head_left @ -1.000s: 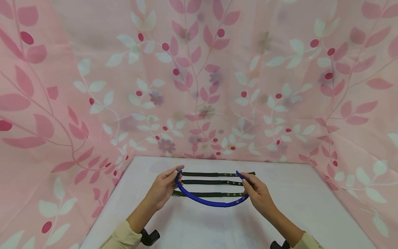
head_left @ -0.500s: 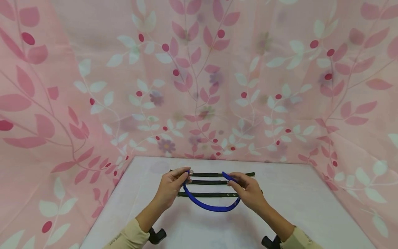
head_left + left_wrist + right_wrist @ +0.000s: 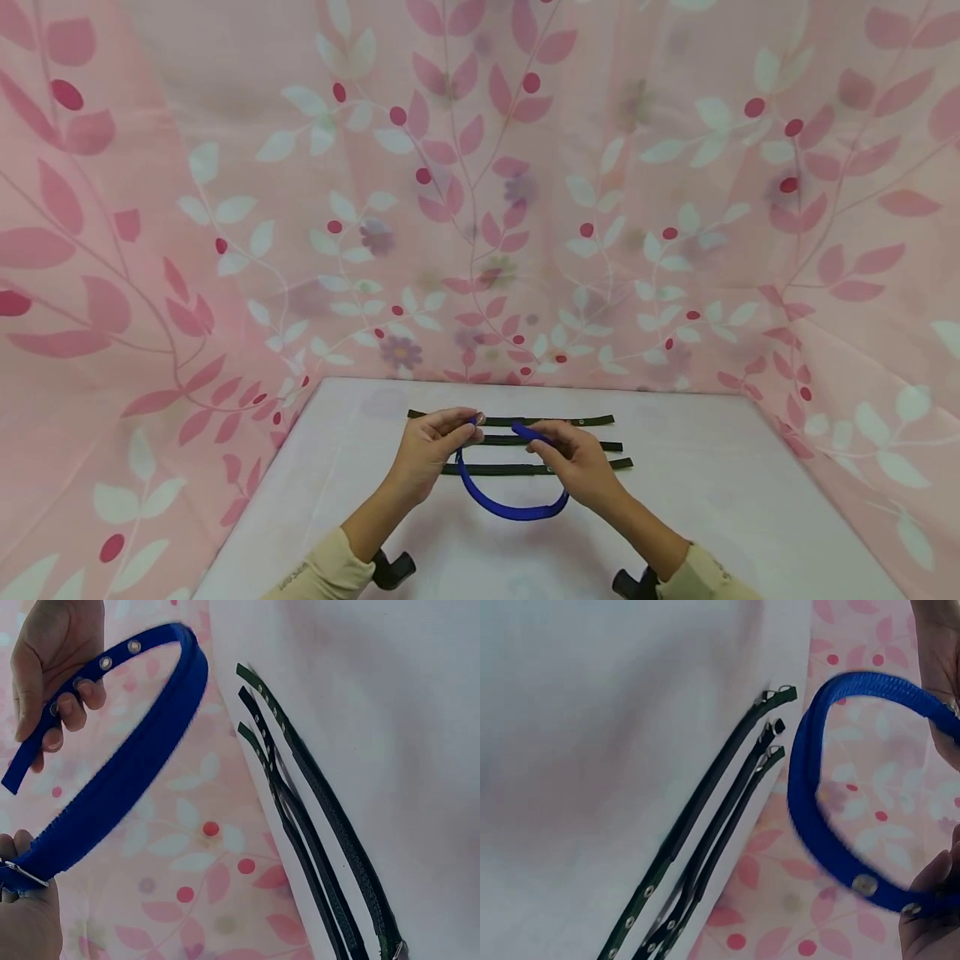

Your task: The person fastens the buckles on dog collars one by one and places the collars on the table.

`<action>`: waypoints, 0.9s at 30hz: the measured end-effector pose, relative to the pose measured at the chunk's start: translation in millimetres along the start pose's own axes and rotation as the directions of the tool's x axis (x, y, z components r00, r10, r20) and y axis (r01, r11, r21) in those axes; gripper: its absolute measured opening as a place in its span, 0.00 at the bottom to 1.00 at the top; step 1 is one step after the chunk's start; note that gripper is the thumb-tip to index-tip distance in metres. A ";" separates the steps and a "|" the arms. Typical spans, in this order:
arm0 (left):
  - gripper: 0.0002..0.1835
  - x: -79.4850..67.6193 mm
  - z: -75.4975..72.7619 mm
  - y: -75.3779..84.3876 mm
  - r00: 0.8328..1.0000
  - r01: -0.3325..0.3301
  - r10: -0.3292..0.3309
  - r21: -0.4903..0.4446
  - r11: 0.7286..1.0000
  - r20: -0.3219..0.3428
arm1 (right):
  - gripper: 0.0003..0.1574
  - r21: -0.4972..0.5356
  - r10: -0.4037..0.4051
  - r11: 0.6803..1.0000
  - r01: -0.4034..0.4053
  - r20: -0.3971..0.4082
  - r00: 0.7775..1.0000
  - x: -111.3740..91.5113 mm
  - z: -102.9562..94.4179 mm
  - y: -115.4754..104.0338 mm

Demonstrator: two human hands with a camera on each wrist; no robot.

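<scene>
A blue woven strap (image 3: 510, 507) with metal eyelets bends into a loop, its ends pinched by the left hand (image 3: 429, 450) and right hand (image 3: 573, 460).

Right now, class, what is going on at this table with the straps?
A person is bending a blue strap into a loop above a white table. The left hand pinches the buckle end, and the right hand pinches the holed tip end; the two ends are close together but not joined. Three dark straps lie flat side by side on the table behind the hands, untouched. Pink leaf-patterned cloth hangs all round.
</scene>
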State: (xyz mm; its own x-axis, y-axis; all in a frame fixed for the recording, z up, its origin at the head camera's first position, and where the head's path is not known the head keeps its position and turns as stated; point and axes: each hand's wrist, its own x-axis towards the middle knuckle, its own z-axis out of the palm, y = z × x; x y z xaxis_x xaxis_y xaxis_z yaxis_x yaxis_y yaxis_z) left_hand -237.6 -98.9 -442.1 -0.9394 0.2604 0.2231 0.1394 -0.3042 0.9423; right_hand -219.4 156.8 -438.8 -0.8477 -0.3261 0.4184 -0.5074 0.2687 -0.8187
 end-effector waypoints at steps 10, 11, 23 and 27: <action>0.22 2.3 5.8 -10.1 0.998 -0.012 0.008 0.070 0.997 0.058 | 0.13 0.014 -0.026 1.000 0.026 0.006 1.000 6.0 14.2 2.3; 0.21 2.7 6.4 -11.0 0.999 -0.005 0.001 0.066 0.998 0.054 | 0.13 0.013 -0.025 1.000 0.025 0.003 1.000 6.7 15.6 2.8; 0.21 4.4 13.0 -16.9 0.996 0.029 -0.032 0.045 0.999 0.078 | 0.13 0.000 -0.049 0.999 0.049 -0.022 0.999 8.9 23.8 -32.6; 0.21 5.1 14.7 -19.0 0.997 0.038 -0.040 0.036 0.999 0.065 | 0.14 0.014 -0.042 0.999 0.042 -0.020 0.999 9.6 25.2 -35.9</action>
State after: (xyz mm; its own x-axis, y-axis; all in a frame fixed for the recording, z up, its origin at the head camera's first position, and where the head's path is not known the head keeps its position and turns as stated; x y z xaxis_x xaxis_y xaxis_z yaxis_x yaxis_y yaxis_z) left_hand -240.4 -78.3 -455.1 -0.9219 0.3313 0.2011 0.1151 -0.2614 0.9583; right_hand -205.5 121.2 -415.3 -0.8286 -0.3188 0.4602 -0.5406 0.2419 -0.8058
